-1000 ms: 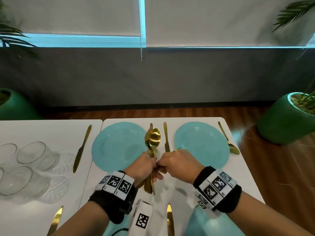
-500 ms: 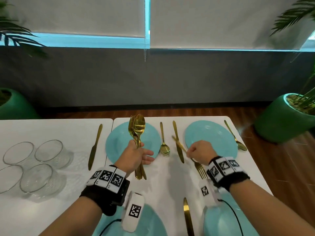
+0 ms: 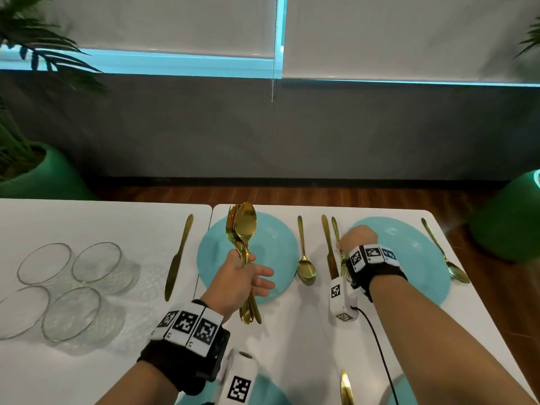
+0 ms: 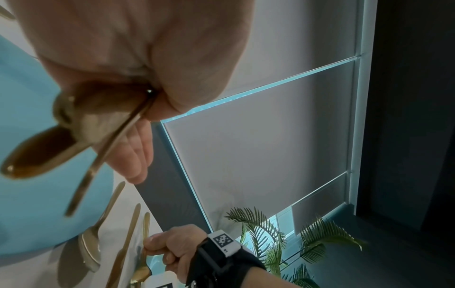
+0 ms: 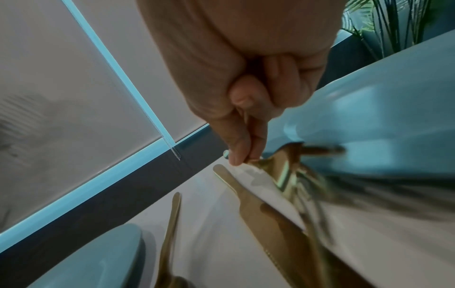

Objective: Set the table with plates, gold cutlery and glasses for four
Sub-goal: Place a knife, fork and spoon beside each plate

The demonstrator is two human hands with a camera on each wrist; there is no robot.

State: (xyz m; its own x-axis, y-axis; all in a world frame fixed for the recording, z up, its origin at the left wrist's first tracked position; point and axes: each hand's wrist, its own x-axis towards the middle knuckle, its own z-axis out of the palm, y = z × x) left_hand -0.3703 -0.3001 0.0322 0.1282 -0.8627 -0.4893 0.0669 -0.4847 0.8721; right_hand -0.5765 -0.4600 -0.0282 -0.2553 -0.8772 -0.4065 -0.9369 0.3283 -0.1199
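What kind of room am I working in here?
Probably a dining corner in a home or a staged set: white tables laid with teal plates, roller blinds over the window, potted palms on wood flooring.

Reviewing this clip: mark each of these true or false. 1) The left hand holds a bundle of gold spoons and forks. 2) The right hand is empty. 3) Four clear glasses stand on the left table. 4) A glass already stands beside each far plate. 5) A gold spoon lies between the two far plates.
1) True: the left hand grips the bundle of gold spoons and forks.
2) False: the right hand pinches a gold fork beside the gold table knife.
3) True: four clear glasses stand grouped there.
4) False: no glass stands by the far round turquoise plates.
5) True: the gold spoon lies there.
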